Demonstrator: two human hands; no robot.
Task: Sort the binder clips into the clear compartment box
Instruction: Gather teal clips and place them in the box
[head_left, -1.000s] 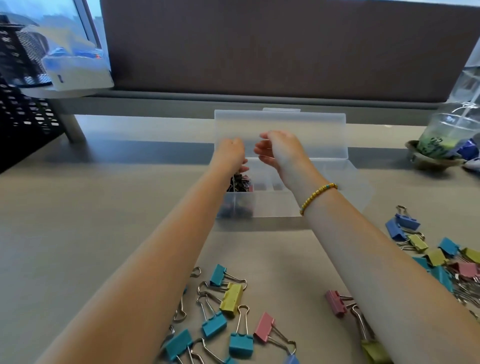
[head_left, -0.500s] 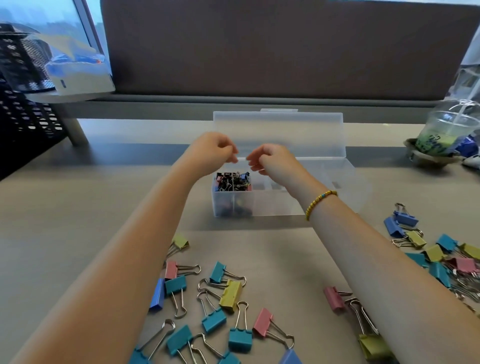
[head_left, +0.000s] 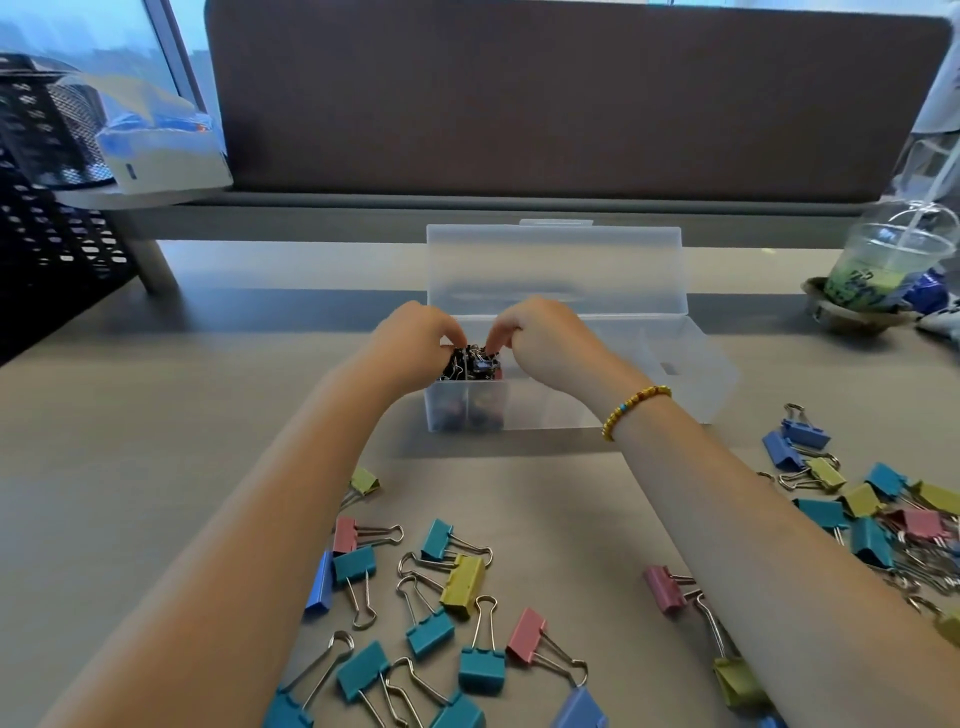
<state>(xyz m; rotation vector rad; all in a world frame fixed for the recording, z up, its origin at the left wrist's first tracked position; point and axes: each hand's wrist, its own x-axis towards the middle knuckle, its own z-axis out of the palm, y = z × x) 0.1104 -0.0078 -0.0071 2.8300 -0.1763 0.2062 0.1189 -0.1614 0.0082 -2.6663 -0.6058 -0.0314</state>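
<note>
The clear compartment box (head_left: 649, 410) stands mid-table with its lid (head_left: 556, 265) upright behind it. Its left compartment is heaped with small dark binder clips (head_left: 475, 364); the other compartments look empty. My left hand (head_left: 410, 338) and my right hand (head_left: 545, 338) meet over that compartment, fingers curled down into the heap and pinching at the small clips. The fingertips are mostly hidden. Larger coloured binder clips (head_left: 462, 577) lie loose on the table in front of the box, between my forearms.
A second scatter of coloured clips (head_left: 872, 519) lies at the right, partly under my right forearm. An iced drink cup (head_left: 878, 265) stands at the far right. A black mesh basket (head_left: 47, 234) and tissue box (head_left: 161, 150) stand far left, before a brown partition (head_left: 519, 104).
Both hands have come back from the lid and dropped onto the left compartment, their fingers now in the heap of small clips. The box has not moved.
</note>
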